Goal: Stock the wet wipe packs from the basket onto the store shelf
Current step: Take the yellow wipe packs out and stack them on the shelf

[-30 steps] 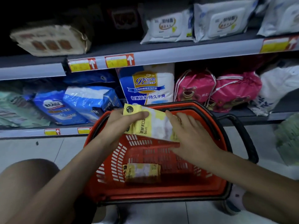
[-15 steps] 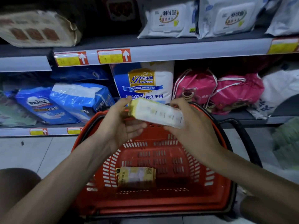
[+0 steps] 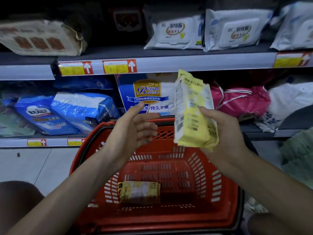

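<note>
Basket (image 3: pixel 79 160): red, right in front of the person, on the pale floor against the lower shelf.
Last pack (image 3: pixel 139 192): one yellow wet wipe pack lies flat on the basket floor, untouched, so there is one more trip to come.
Left hand (image 3: pixel 135 131): it has just let go! A second ago it shared the grip, and now it hangs over the basket's far rim with the palm turned inward, fingers loosely spread, holding nothing.
Right hand (image 3: pixel 225 133): carrying alone now, thumb in front and fingers wrapped round the back of the lower half of the lifted pack.
Lifted pack (image 3: pixel 194 112): was flat over the basket, now stands on end with its printed back towards us, its top reaching the upper shelf's edge.
What it means: this pack is clear of the basket and probably ready to go up, with placing still to do.
Lower shelf: blue packs (image 3: pixel 81 111) on the left, a blue and white bag (image 3: pixel 145 94) dead ahead, pink bags (image 3: pixel 240 102) on the right; it looks crowded.
Upper shelf (image 3: pixel 203 62): price tags (image 3: pixel 119 67) with up arrows on the rail, white wipe packs (image 3: pixel 174 33) filling the right side, a brown pack (image 3: pixel 39 38) on the left.
In the way: the dark gap between the brown pack and the white ones looks like the opening, but it is too dim to tell whether it is free.
</note>
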A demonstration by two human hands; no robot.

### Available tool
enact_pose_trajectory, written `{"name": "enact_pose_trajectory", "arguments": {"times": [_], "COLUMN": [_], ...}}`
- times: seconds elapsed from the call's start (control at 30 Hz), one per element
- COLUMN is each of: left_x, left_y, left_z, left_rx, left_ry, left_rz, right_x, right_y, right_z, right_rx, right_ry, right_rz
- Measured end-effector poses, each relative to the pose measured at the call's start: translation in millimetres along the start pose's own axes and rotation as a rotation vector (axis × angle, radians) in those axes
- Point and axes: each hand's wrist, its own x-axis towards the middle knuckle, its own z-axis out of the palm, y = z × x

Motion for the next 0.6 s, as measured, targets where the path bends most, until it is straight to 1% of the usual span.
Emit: {"name": "enact_pose_trajectory", "arguments": {"times": [0.07,0.13,0.23,0.3,0.43,0.53,0.6], "left_x": [0.7,0.5,-0.2,-0.8,-6.4,-14.3,-19.1], "left_y": [-1.6,-3.0,-3.9,-3.0,-1.8,3.3,9.9], "left_z": [1.5,2.4,4.6,7.5,16.1,26.5,32.7], "left_rx": [0.016,0.035,0.096,0.152,0.279,0.317,0.312], "left_ry": [-0.005,-0.016,-0.034,-0.041,-0.092,-0.143,-0.141], "left_rz": [0.002,0.007,0.044,0.108,0.291,0.364,0.392], "right_x": [0.7,2.3,2.8,2.1,0.2,-3.0,-5.8], "right_y": [-3.4,-6.1,-9.6,-10.8,-13.4,-16.3,-20.7], "right_z": [-1.2,-1.3,1.0,1.2,5.5,15.6,21.5], "right_rx": [0.049,0.035,0.006,-0.068,-0.232,-0.301,-0.351], "right_ry": [0.03,0.055,0.025,0.01,0.05,0.046,0.048], "right_rz": [0.012,-0.005,-0.063,-0.11,-0.191,-0.257,-0.315]}}
